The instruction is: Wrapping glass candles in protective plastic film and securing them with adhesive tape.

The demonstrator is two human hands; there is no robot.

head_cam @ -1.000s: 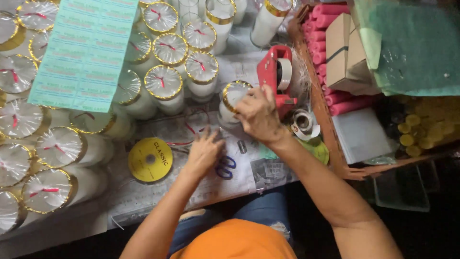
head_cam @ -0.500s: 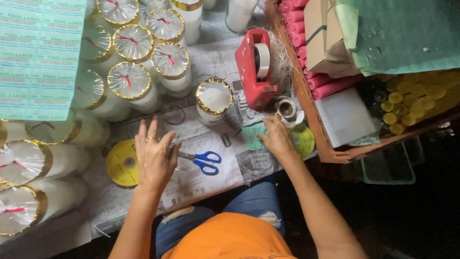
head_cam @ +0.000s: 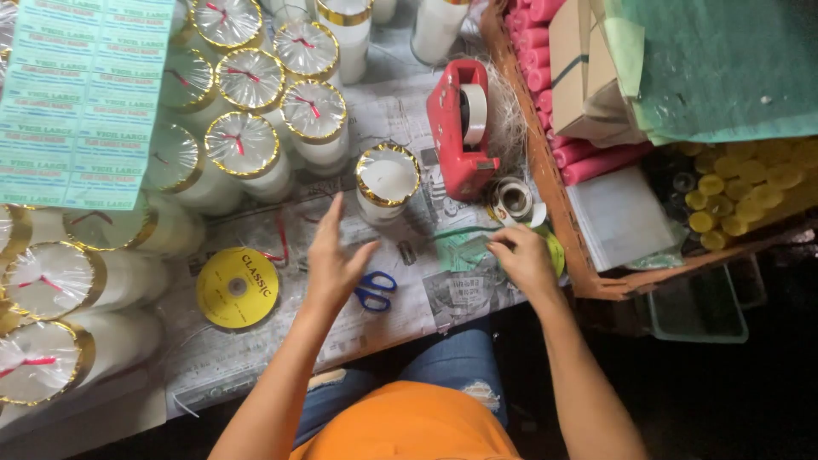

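My left hand (head_cam: 335, 257) hovers open with its fingers spread, just in front of a white candle with a gold rim (head_cam: 386, 179) and over blue-handled scissors (head_cam: 375, 290). It touches neither. My right hand (head_cam: 521, 258) rests at the table's front edge, its fingertips pinched on a thin green strip (head_cam: 464, 232) that runs left over a small pile of green labels (head_cam: 463, 253). A red tape dispenser (head_cam: 463, 128) stands just behind, with a small tape roll (head_cam: 514, 198) beside it.
Several wrapped white candles with red ties (head_cam: 247, 143) crowd the back and left. A yellow ribbon spool (head_cam: 237, 287) lies flat at the left. A green label sheet (head_cam: 85, 94) lies over the candles at top left. A wooden tray (head_cam: 545, 183) on the right holds pink candles, boxes and yellow caps.
My right hand left the gold-rimmed candle and came down to the green labels, pinching a strip. My left hand lifted off the table by the scissors toward the candle.
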